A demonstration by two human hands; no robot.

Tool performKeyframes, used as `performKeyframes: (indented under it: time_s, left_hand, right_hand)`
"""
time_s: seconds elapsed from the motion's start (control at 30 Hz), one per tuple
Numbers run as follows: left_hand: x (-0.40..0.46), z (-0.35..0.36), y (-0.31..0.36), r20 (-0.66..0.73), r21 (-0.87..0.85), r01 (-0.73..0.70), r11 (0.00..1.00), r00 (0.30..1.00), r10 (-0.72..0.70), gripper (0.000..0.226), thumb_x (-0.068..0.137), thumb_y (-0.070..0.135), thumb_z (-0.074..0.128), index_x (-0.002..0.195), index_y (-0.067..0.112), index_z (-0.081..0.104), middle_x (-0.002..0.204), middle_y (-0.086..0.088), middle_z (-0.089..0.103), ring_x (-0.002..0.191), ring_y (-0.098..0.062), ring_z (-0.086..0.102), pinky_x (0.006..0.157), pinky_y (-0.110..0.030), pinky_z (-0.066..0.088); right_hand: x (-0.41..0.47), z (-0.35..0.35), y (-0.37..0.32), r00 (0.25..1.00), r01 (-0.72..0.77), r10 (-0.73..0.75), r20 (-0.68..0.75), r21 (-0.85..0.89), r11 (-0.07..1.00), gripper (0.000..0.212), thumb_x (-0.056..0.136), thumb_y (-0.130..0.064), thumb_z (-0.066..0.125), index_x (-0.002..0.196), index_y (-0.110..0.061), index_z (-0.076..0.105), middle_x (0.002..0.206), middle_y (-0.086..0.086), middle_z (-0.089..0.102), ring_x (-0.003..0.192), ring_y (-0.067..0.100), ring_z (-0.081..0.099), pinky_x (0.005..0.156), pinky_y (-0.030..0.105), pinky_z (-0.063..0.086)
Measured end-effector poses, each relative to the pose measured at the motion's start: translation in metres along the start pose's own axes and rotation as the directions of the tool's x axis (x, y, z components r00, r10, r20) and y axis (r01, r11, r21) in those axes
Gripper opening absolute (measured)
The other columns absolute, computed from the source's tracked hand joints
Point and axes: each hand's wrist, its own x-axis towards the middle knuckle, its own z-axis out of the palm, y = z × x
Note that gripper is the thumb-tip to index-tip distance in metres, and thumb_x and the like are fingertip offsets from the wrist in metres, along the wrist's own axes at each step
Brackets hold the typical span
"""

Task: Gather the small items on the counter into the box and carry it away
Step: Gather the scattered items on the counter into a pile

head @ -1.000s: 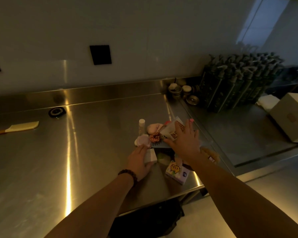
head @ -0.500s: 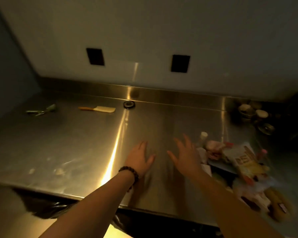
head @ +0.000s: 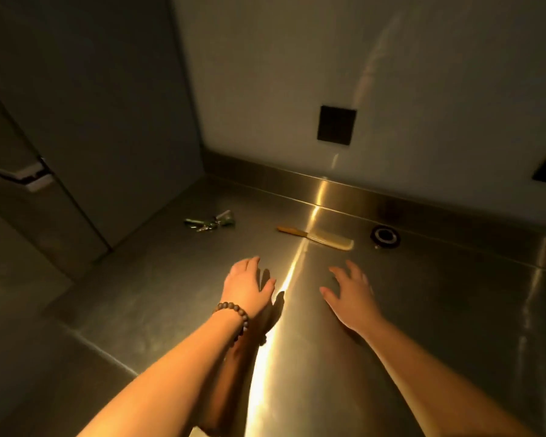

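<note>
Two bare hands reach out over a brushed stainless-steel desk (head: 438,310) in dim, warm light. The left hand (head: 246,285), a dark beaded bracelet (head: 234,313) on its wrist, and the right hand (head: 350,294) both have fingers spread and loose — each grip is open and holds nothing.

Three small items lie beyond the hands, near the desk's raised back edge. A pale flat comb with a wooden handle (head: 319,238) lies straight ahead. Left of the comb sits a small bunch of greenish metal keys (head: 208,223); right of the comb, a small black ring-shaped object (head: 385,236). The box is not in view.

The comb looks light, stiff and thin, probably best pinched at its handle — lying flat on slick steel, it may slide first. The keys would likely scoop up easily.

Behind the comb a pale wall carries a black rectangular plate (head: 336,125). Far left of the comb stands a dark grey door (head: 85,105).
</note>
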Motion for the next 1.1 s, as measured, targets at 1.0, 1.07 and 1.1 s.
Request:
performKeyframes:
  time_s: [1.0,1.07,1.1]
  left_hand:
    - [0.185,-0.010,-0.075,-0.049,-0.075,-0.195,0.978,0.980,0.192,0.015,0.089,0.027,0.057,0.098,0.016,0.053,0.095,-0.006,0.056,0.090,-0.026,0.053,0.080,-0.035,0.040]
    - [0.182,-0.001,-0.047,-0.027,-0.161,-0.225,0.961,0.974,0.224,0.017,0.090,0.026,0.055,0.104,0.017,0.053,0.101,-0.005,0.058,0.091,-0.023,0.054,0.077,-0.030,0.040]
    - [0.180,0.004,-0.032,-0.018,-0.192,-0.235,0.953,0.972,0.236,0.019,0.090,0.026,0.054,0.107,0.018,0.054,0.103,-0.004,0.058,0.092,-0.021,0.055,0.076,-0.029,0.040]
  right_hand:
    - [0.153,0.024,-0.025,1.000,0.011,-0.004,0.027,-0.266,0.964,0.028,0.095,-0.034,0.041,0.113,-0.016,0.053,0.116,0.007,0.054,0.108,0.026,0.044,0.088,0.036,0.031]
    - [0.140,0.017,-0.016,0.999,-0.017,0.009,-0.037,-0.227,0.974,0.025,0.095,-0.031,0.042,0.108,-0.014,0.054,0.111,0.009,0.056,0.103,0.027,0.046,0.084,0.036,0.032]
    - [0.133,0.012,-0.009,0.997,-0.042,0.028,-0.068,-0.214,0.976,0.024,0.095,-0.030,0.042,0.106,-0.014,0.055,0.109,0.009,0.056,0.101,0.027,0.047,0.084,0.036,0.033]
